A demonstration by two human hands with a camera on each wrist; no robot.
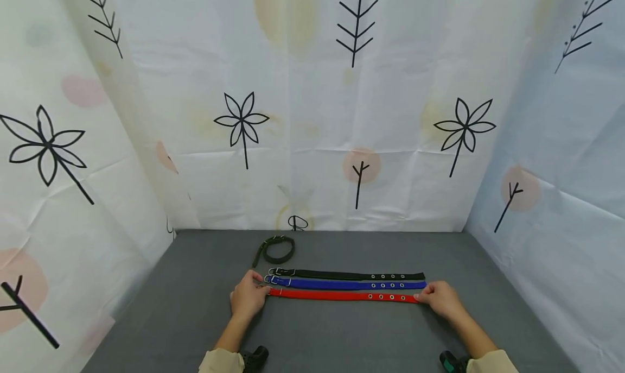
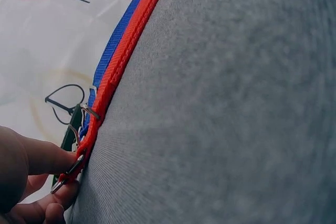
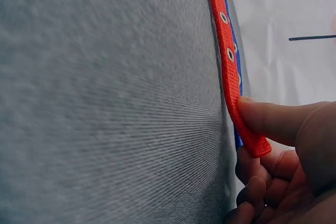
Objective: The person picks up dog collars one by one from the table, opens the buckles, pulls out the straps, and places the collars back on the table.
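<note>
A red collar point(image 1: 332, 295) with metal eyelets lies stretched out straight, nearest to the person. At its buckle end the left hand point(image 1: 247, 297) pinches it; in the left wrist view thumb and fingers meet around the metal buckle point(image 2: 73, 167). The right hand point(image 1: 441, 298) pinches the strap's free tip, which bends up slightly between thumb and fingers in the right wrist view. Just behind, a blue collar point(image 1: 332, 284) lies parallel, and beyond it a black collar point(image 1: 332, 274). All three have their buckles on the left and eyelets on the right.
Behind the left hand lies a dark green collar point(image 1: 293, 248), curled into a loop with one end trailing toward that hand. The grey table point(image 1: 342, 340) ends at white printed cloth walls point(image 1: 312, 188) on the back and both sides.
</note>
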